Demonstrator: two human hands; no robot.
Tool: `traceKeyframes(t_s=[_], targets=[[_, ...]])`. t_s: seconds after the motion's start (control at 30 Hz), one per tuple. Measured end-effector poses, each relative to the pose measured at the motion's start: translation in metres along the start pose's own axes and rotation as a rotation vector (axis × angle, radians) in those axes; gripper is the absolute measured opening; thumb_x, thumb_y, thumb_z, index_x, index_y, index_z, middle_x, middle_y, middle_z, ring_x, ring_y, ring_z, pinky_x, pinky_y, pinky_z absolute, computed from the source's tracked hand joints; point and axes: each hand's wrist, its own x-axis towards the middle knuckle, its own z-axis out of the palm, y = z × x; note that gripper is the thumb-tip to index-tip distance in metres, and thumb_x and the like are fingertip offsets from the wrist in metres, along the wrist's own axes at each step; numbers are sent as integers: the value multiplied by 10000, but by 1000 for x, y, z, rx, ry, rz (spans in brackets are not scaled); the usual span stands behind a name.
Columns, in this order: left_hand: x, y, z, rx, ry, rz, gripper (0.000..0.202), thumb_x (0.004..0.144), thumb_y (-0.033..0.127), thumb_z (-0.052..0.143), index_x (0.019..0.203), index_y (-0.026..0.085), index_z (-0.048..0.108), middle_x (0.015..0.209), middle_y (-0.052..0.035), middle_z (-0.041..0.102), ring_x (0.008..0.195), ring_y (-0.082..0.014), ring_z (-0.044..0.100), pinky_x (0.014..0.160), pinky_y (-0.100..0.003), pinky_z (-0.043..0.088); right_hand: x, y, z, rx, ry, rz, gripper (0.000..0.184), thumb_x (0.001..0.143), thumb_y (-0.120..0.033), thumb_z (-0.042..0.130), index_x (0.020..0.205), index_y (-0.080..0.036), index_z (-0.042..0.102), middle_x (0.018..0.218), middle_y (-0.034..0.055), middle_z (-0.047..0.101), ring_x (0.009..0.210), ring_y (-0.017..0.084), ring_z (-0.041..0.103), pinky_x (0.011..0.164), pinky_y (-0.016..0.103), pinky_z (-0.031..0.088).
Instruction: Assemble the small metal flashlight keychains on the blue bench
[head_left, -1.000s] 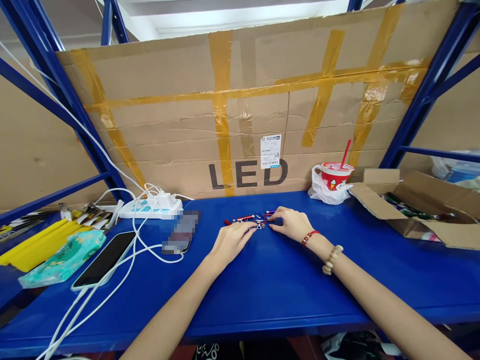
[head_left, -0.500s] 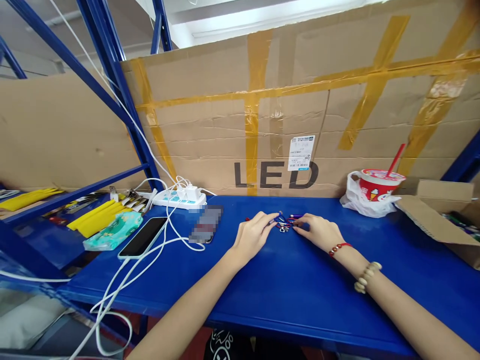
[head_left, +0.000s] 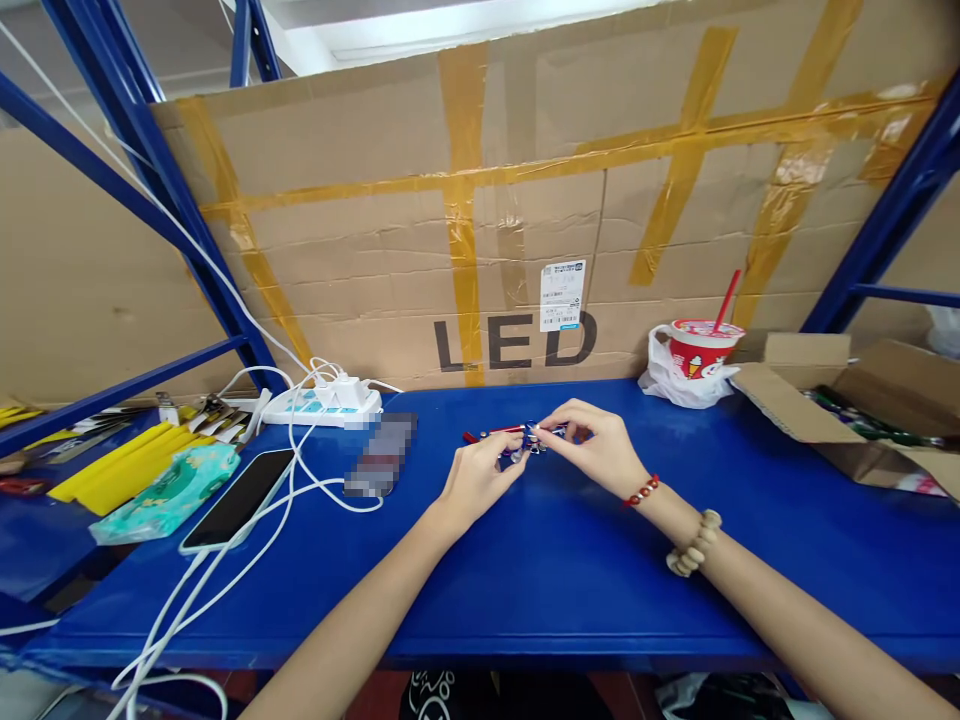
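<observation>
Over the blue tabletop, both of my hands meet at a small cluster of blue, red and silver pieces, too small to identify. My left hand has its thumb and fingers pinched at the cluster's left side. From the right, my right hand, with a red beaded bracelet and a pale beaded one at the wrist, pinches a blue piece at the top. A thin red stick-like thing lies just behind my left fingers. My fingers partly hide the cluster.
A red cup with a straw sits in a white bag, near an open cardboard box. To the left lie two phones, one the black-screened phone, white cables and a power strip. A cardboard sheet stands behind.
My hands have come closer together and now meet at the cluster. My right hand has gone from beside the pieces to pinching one. The view has shifted rightward.
</observation>
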Motion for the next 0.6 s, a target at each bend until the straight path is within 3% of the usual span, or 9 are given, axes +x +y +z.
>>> traceKeyframes(t_s=[0.1,0.27,0.6], targets=[[0,0,1,26,-42,-12,138,781,192,557,907,169,610,853,16,661,570,-84,586,565,-172,477,-4,-8,6,85,-38,-77,192,761,-345,582,776,-172,662,789,17,588,513,37,449,525,182,399],[1,-1,-2,62,-62,5,199,806,191,543,992,171,610,988,-8,640,753,-129,627,700,-207,486,-8,-7,10,68,-105,-105,177,783,-325,561,815,-185,663,827,12,590,524,31,450,536,176,399],[2,-4,-2,152,-152,35,212,817,274,552,1001,190,614,967,5,645,778,-146,627,666,-223,474,-7,3,10,24,-102,-150,167,789,-324,560,821,-213,679,824,-4,593,560,29,477,539,156,395]])
